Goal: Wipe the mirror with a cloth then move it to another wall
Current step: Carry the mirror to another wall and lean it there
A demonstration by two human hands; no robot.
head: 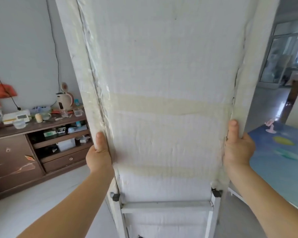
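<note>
The tall mirror [165, 79] fills the middle of the view with its white, tape-striped back toward me; the glass side is hidden. It stands upright and a folding stand bar [165, 206] shows at its lower end. My left hand [99, 154] grips the left frame edge, thumb on the back. On the opposite side, my right hand [236, 148] grips the right frame edge at about the same height. No cloth is in view.
A brown cabinet [15, 162] with a kettle [64, 100], jars and clutter stands against the left wall. A blue mat or bed cover [282, 160] lies at right. A doorway to another room [286, 66] opens at the far right. Pale floor below.
</note>
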